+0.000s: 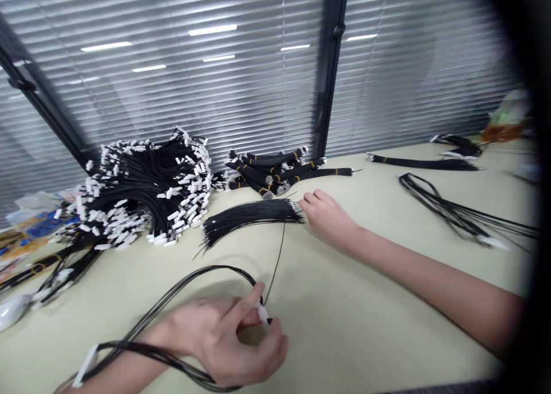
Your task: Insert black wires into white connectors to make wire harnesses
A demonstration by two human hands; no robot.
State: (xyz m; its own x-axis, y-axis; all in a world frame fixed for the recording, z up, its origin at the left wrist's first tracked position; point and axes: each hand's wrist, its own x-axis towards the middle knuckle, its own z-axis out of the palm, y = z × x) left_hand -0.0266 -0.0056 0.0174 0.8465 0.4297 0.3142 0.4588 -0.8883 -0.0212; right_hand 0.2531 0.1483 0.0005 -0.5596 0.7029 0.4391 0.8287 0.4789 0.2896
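Observation:
My left hand [228,339], low in the middle, pinches a small white plastic connector [263,312] between thumb and fingers. Black wires [189,276] loop from it back over my left wrist, and another white connector [87,364] rests by the forearm. A single thin black wire [278,259] rises from the held connector towards a loose bundle of black wires [253,217]. At the bundle's right end, where the metal tips are, my right hand [321,213] is closed with its fingertips on the wire ends. How many wires it grips is hidden.
A big heap of black cables with white connectors [146,187] lies at the back left. Several banded black wire bundles [275,167] are piled behind the loose one. More cables [447,205] and another bundle [424,163] lie right. Window blinds [258,84] border the table's back.

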